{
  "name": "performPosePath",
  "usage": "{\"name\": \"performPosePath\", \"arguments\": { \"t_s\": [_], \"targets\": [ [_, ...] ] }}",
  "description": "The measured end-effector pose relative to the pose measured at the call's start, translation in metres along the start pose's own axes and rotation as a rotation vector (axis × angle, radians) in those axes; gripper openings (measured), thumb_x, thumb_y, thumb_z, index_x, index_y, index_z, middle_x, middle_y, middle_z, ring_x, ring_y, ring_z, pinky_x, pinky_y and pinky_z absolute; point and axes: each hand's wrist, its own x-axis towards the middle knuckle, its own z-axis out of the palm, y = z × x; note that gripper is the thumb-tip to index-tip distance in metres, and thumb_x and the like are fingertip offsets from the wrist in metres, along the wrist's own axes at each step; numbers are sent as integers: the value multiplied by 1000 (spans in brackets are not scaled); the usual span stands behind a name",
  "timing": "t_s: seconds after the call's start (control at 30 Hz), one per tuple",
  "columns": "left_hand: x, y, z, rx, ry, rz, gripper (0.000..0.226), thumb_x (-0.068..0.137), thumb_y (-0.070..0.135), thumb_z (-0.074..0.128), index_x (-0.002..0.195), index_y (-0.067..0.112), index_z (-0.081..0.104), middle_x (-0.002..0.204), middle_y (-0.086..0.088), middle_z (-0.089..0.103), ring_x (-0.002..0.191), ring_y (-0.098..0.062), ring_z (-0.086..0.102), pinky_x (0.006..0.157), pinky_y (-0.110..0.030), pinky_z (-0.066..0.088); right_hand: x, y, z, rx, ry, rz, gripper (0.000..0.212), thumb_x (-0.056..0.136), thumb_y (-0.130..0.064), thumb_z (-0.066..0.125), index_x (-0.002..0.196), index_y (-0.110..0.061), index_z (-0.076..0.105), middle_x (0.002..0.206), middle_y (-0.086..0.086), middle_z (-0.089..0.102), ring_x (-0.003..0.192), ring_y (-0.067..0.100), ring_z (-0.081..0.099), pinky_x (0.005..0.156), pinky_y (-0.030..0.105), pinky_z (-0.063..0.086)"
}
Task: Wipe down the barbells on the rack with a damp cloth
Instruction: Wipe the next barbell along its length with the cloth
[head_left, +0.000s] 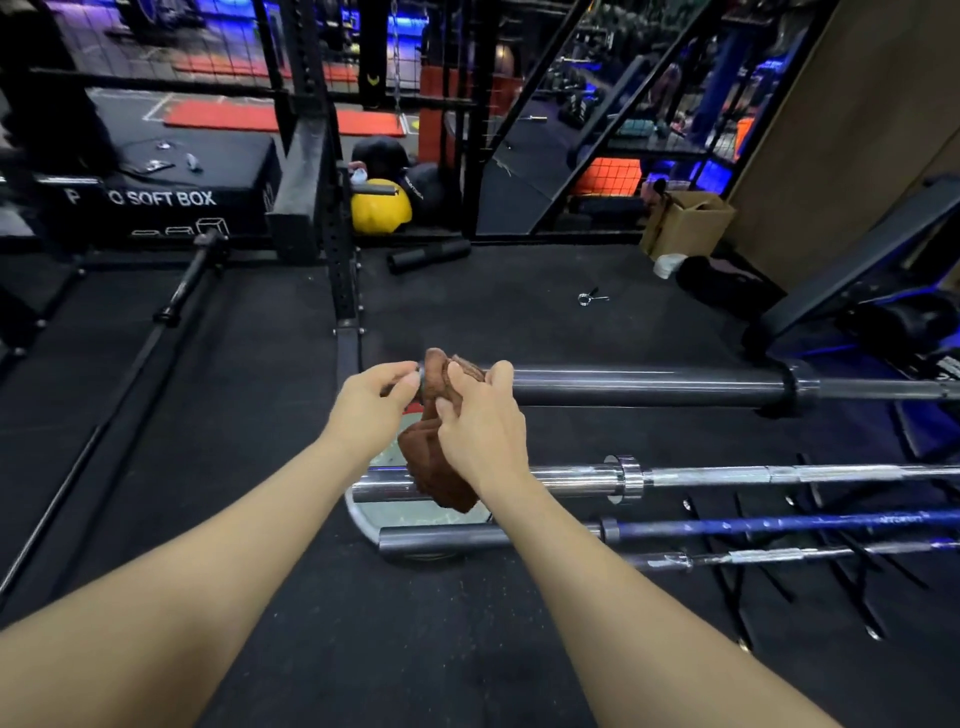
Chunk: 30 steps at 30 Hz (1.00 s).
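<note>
Gripping the brown cloth (436, 457) against the sleeve end of the top barbell (649, 385): right hand (483, 431), fingers curled over the bar and clamped on the cloth. Cloth is bunched around the bar tip, rest hangs down in front of the chrome barbell (727, 475) below. Left hand (371, 405) sits at the very end of the same sleeve, fingers curled, tips on the end cap and cloth edge; whether it pinches the cloth or just the bar end, cannot tell.

Top barbell is dark grey and lies horizontal, running out right. Below it, stacked toward the camera: chrome one, then a blue-shafted barbell (779, 525), then another thin one at the bottom (779, 556). All parallel, sleeves pointing left.

Floor: black rubber mat (260, 415). Spring collar (589, 297) lies well beyond the bars. Yellow ball (382, 210) and a black soft box (171, 200) at the back by the rack upright (340, 260).
</note>
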Motion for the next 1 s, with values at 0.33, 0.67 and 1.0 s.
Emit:
{"name": "performPosePath", "arguments": {
  "t_s": [0.33,0.67,1.0],
  "targets": [
    [-32,11,-26,-499,-50,-320,32,98,35,46,114,13,64,100,-10,71,87,-22,67,71,-33,51,-5,-27,3,687,-31,14,28,91,-13,58,118,-19,59,109,0,64,103,18,60,97,38,46],
    [-32,23,3,-498,181,-332,23,87,18,68,106,8,59,102,-16,68,88,-30,67,75,-40,56,1,-8,-24,599,-66,11,23,97,-18,51,112,-11,66,112,4,67,106,20,59,97,40,45],
    [-14,34,58,536,463,122,55,87,19,64,137,21,41,139,-9,32,125,-32,34,105,-44,27,20,76,-52,-274,-8,-42,39,98,-19,49,137,-17,49,141,-1,44,131,22,36,109,34,30]
  ]
}}
